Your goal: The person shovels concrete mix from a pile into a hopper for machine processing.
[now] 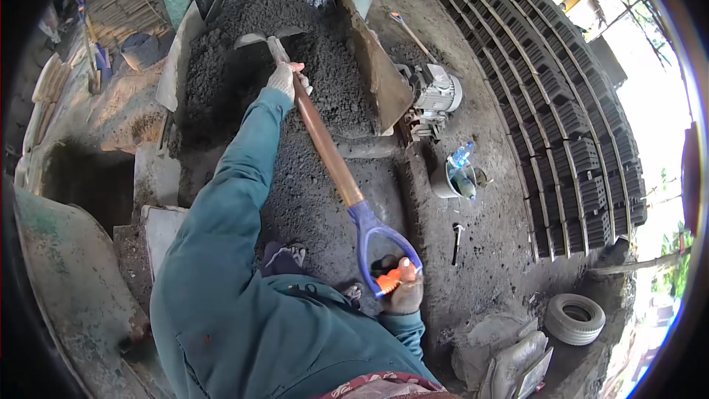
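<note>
With the left hand (286, 77), gloved in white, clasped the wooden shaft (319, 133) of the shovel (347, 185) far forward, just behind the blade (264, 37), arm stretched out in a teal sleeve. With the right hand (404, 294), closed fully round the orange bar of the blue D-grip (373, 235), held the rear end close to the body. Set the blade at the far top of the heap of dark mix (332, 96), lying on it or just over it; could not tell whether bitten in. Found the heap banked between two slanted metal side plates (377, 66), with a grey motor (437, 92) just beyond the right-hand plate. Noted, well apart to the right on the dusty floor, a bucket (447, 183) with bottles in it, a hammer (457, 240), an old tyre (574, 318) and long curved rows of dark blocks (583, 140). Judged the forward grip sound for a heavy, damp-looking load: best held near the blade for leverage, with the rear hand steering and pressing down on the D-grip. Judged it wise also to enter the heap flat and low rather than stabbing at the crest, to take modest loads, and to stay clear of the right plate's edge.
</note>
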Motion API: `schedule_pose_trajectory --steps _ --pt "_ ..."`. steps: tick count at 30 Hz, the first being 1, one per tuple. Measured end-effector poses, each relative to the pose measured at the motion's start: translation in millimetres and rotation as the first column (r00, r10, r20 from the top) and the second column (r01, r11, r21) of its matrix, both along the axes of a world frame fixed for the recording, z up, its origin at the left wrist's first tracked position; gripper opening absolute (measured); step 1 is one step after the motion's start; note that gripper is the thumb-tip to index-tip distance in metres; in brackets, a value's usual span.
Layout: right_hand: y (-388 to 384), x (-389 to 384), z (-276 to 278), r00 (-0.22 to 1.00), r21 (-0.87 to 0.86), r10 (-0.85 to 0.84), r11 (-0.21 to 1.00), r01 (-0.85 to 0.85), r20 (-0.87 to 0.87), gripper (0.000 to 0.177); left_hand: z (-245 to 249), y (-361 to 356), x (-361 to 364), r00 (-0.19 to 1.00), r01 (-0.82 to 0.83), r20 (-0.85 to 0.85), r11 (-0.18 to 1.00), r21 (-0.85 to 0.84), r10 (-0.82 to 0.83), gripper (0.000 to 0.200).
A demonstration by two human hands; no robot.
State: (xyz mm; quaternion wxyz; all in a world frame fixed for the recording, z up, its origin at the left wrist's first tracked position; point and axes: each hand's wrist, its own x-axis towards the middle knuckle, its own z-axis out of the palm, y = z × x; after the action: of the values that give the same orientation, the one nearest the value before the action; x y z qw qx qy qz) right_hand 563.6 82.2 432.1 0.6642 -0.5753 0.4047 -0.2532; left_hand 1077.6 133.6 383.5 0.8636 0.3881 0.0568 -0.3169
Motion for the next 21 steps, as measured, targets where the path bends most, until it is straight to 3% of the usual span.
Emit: schedule_pose_trajectory --steps 1,2,4,5,7,8,10,11,12,15,17,21 --pt "-22 -11 -9 0.992 0.319 -0.055 0.948 0.015 0.118 0.020 13 -4 -20 1.000 -0.014 -0.027 0.999 -0.030 0.013 0.019" --pt "-31 -23 4 0.984 0.368 -0.130 0.927 0.076 0.124 0.020 26 -10 -42 0.998 -0.029 -0.054 0.997 -0.065 0.025 0.019" --pt "-64 -90 -32 0.965 0.301 -0.261 0.921 0.249 0.000 0.018 51 -11 -121 0.983 0.083 -0.151 0.989 -0.124 -0.101 0.016" --pt "-80 -132 -67 0.946 0.226 -0.325 0.920 0.320 -0.016 0.018 31 -21 -149 0.960 0.092 -0.242 0.977 -0.194 -0.139 0.014" --pt "-111 -229 -134 0.893 0.206 -0.349 0.887 0.412 -0.283 0.019 25 -34 -227 0.913 0.227 -0.270 0.932 -0.284 -0.305 0.014" --pt "-110 -260 -130 0.903 -0.113 -0.136 0.989 0.098 -0.408 0.021 33 -40 -267 0.906 0.232 -0.297 0.940 -0.248 -0.302 0.012" --pt "-112 -336 -135 0.957 0.249 -0.215 0.933 0.260 -0.192 0.028 18 -54 -335 0.839 0.322 -0.345 0.895 -0.308 -0.420 0.012" --pt "-112 -374 -136 0.946 0.419 -0.302 0.849 0.322 -0.116 0.031 11 -57 -364 0.828 0.413 -0.262 0.855 -0.312 -0.496 0.013" --pt "-100 -392 -117 0.869 0.377 -0.423 0.784 0.493 -0.257 0.031 4 -61 -391 0.782 0.417 -0.331 0.838 -0.353 -0.528 0.012" --pt "-95 -469 -109 0.819 0.217 -0.420 0.823 0.525 -0.391 0.032 -25 -66 -441 0.690 0.406 -0.457 0.823 -0.397 -0.561 0.014" --pt "-91 -441 -89 0.757 0.102 -0.489 0.808 0.581 -0.434 0.030 -54 -72 -439 0.683 0.391 -0.456 0.813 -0.432 -0.571 0.015" --pt "-81 -346 -63 0.798 0.029 -0.495 0.844 0.536 -0.343 0.026 0 -71 -338 0.813 0.394 -0.376 0.896 -0.205 -0.443 0.010"
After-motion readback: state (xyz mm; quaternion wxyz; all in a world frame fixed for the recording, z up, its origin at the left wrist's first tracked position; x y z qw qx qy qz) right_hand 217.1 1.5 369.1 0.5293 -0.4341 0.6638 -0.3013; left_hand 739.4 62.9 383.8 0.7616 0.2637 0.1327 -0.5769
